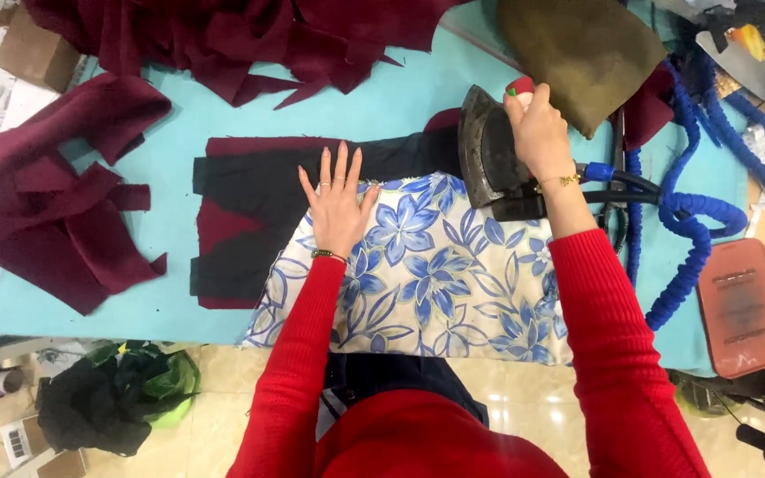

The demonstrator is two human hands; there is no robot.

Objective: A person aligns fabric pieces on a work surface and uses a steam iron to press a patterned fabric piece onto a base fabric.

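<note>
My right hand grips the handle of a dark steam iron, which rests at the top right edge of a white cloth with blue flowers. My left hand lies flat, fingers spread, on the upper left edge of that floral cloth. Under the cloth lies a black and maroon fabric piece on the turquoise table. Both arms wear red sleeves.
Maroon fabric scraps lie at left and a bigger maroon heap at the back. An olive pad sits at the back right. A blue-wrapped hose coils right of the iron, beside a reddish iron rest. A green-black bag is on the floor.
</note>
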